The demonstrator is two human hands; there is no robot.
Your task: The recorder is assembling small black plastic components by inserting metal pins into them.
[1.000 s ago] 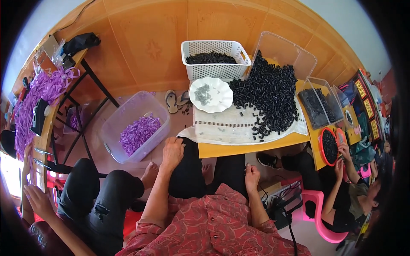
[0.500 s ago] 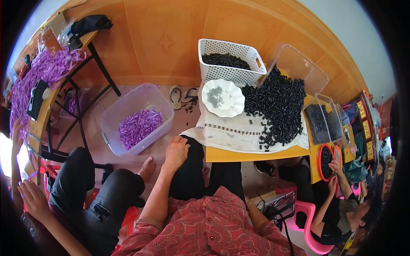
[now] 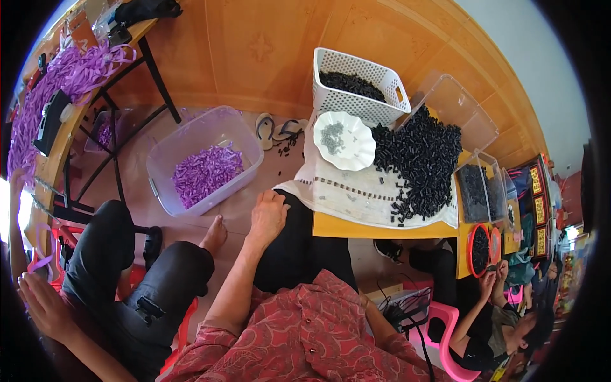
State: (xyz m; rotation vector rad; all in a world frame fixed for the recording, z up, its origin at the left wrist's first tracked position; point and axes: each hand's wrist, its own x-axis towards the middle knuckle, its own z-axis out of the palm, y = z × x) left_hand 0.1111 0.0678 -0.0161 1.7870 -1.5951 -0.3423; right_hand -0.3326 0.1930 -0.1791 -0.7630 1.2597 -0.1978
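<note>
My left hand (image 3: 268, 215) rests on my knee in dark trousers, left of the yellow table (image 3: 356, 230). Its fingers are curled, and I see nothing in them. Part of my right forearm (image 3: 375, 313) shows beside my red patterned shirt, but the hand is hidden. In front of me a white cloth (image 3: 344, 202) covers part of the table. On it stands a white scalloped dish (image 3: 358, 151) of small clear pieces. To its right lies a heap of short black tube-like pieces (image 3: 423, 156). Behind the dish, a white perforated basket (image 3: 356, 107) holds more black pieces.
A clear tub (image 3: 253, 167) of purple ribbon pieces stands on the floor at left, near sandals (image 3: 266, 130). Purple ribbon (image 3: 60, 83) heaps on a side table. People sit on both sides; the right one is by a red-rimmed basket (image 3: 472, 245) and pink chair (image 3: 445, 353).
The view has shifted slightly, while my left hand stays on my knee. The right-hand person's hands have moved away from the red-rimmed basket and come together near its front.
</note>
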